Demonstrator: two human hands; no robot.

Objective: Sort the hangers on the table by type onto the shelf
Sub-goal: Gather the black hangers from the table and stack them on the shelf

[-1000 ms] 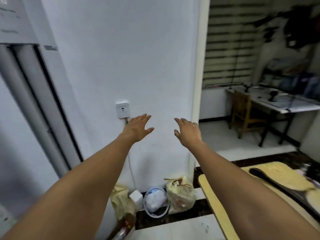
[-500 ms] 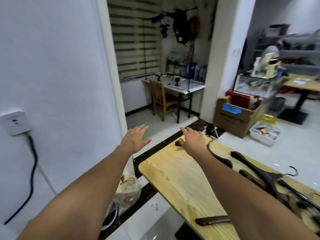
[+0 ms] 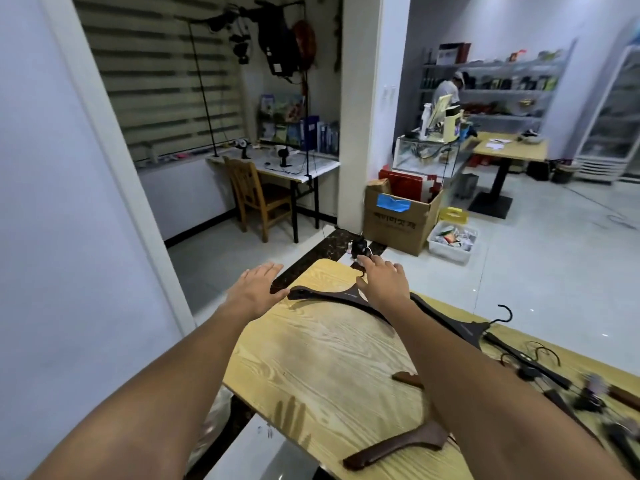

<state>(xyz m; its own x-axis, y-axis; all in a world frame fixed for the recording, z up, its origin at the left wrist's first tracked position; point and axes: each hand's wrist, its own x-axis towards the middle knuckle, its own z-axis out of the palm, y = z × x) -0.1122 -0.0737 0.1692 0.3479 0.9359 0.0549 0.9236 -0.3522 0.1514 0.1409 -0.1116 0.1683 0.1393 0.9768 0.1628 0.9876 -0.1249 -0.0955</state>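
A light wooden table (image 3: pixel 322 355) stretches from the centre to the lower right. A dark wide-shouldered hanger (image 3: pixel 325 296) lies near its far end. My right hand (image 3: pixel 382 284) hovers over that hanger's neck with fingers stretched flat, holding nothing. My left hand (image 3: pixel 256 289) is spread beside the hanger's left tip, at the table's left edge, also holding nothing. A brown wooden hanger (image 3: pixel 398 445) lies near the front edge, partly under my right forearm. Another dark hanger (image 3: pixel 464 329) with a hook and several thin hangers (image 3: pixel 540 368) lie to the right.
A white wall (image 3: pixel 69 237) runs close along the left. Beyond the table stand a wooden chair (image 3: pixel 259 199), a white desk (image 3: pixel 277 168), a cardboard box (image 3: pixel 398 216) and a white bin (image 3: pixel 452 240). A person stands at far shelves (image 3: pixel 502 84).
The view has swung right from the wall to the table. Both outstretched hands have come down over the table's far end, the right one now above the dark hanger.
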